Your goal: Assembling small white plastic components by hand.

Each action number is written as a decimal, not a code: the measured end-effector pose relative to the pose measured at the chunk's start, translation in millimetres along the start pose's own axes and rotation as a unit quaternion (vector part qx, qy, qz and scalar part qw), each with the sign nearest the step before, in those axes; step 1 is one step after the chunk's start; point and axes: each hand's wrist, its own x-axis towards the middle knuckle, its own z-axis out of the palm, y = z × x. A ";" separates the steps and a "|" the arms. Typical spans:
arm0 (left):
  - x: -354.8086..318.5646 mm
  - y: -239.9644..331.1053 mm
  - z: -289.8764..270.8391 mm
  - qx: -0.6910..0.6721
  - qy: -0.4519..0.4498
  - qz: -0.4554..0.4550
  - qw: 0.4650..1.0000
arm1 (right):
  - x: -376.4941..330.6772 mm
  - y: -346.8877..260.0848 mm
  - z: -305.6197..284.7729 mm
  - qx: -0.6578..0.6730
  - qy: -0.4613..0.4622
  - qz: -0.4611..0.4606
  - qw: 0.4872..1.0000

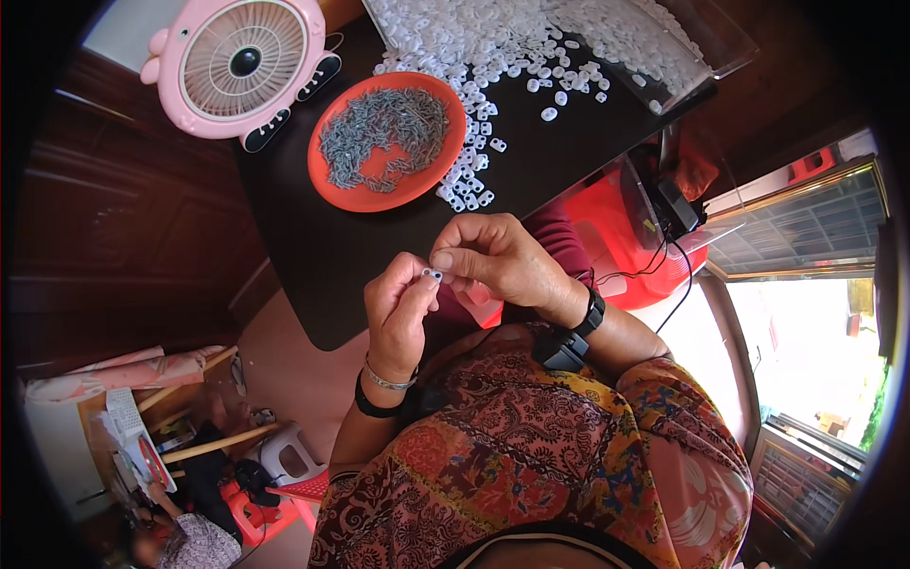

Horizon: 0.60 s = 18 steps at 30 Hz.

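Note:
My left hand [396, 308] pinches a small white plastic piece with holes [432, 275] between thumb and fingers, just beyond the table's near edge. Close against it, my right hand [502, 266] has its thumb and forefinger pressed together at the piece; whatever lies between those fingertips is hidden. On the black table, an orange plate [365, 200] carries a heap of small grey metal screws [389, 119]. Similar white pieces [466, 188] lie scattered along the plate's right side, trailing from a large white pile [464, 38] at the back.
A pink fan [245, 63] stands at the table's far left. The clear plastic bin [722, 68] at the back right holds more white pieces. Right of the table are a red plastic seat [621, 251] and black cables [675, 242]. Another person [201, 542] is at lower left.

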 end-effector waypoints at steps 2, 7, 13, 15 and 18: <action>-0.3 1.7 0.2 0.011 0.003 -0.007 1.000 | -0.5 -0.7 -0.3 0.001 0.018 -0.008 1.000; -1.4 1.4 -1.8 0.018 -0.006 -0.006 1.000 | -1.2 2.2 0.8 -0.039 0.006 -0.026 0.999; -3.6 2.6 -2.1 0.046 -0.018 -0.008 0.999 | -1.8 -0.1 2.5 -0.135 0.001 -0.049 0.990; -5.8 1.4 -2.2 0.050 -0.017 -0.009 0.999 | -2.8 0.3 3.6 -0.172 0.004 -0.062 0.983; -4.5 -3.4 -2.9 0.076 -0.017 0.020 0.997 | -1.7 -3.0 1.7 -0.228 0.006 -0.088 0.970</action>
